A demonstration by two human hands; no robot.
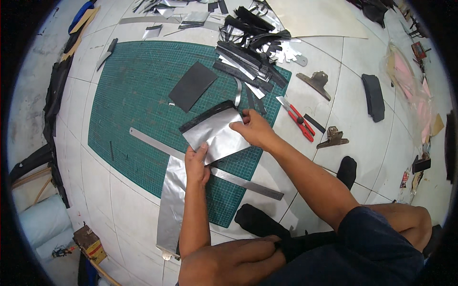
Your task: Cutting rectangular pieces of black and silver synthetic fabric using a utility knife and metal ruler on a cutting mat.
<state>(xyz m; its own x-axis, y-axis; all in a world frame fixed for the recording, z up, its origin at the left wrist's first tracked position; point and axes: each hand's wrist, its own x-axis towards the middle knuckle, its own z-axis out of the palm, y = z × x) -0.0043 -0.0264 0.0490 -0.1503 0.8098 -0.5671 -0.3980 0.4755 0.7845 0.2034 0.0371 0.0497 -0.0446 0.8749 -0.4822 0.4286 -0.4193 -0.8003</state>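
Holding: both hands have hold of one silver sheet (219, 136), which is tilted above the near part of the mat, toward the right.
Left hand (196, 164): closed on the lower edge of the sheet, thumb lying on the shiny face, the other fingers mostly hidden beneath.
Right hand (255, 128): closed on the right edge, thumb on the shiny face and the index finger near the upper corner (the far side of this pinch is out of sight).
Black band (207, 116): along the sheet's upper edge.
Cutting mat (138, 86): green and gridded, on pale floor tiles.
Steel ruler (248, 184): slanting across the mat, passing below the left hand.
Long silver piece (171, 190): near the left forearm, running off the mat's near edge.
Dark rectangle (193, 86): flat on the mat, beyond the sheet.
Scrap pile (248, 62): black and silver strips, heaped over the mat's far right corner.
Red-handled tool (304, 128): on the tiles right of the mat, between two metal clips (316, 85).
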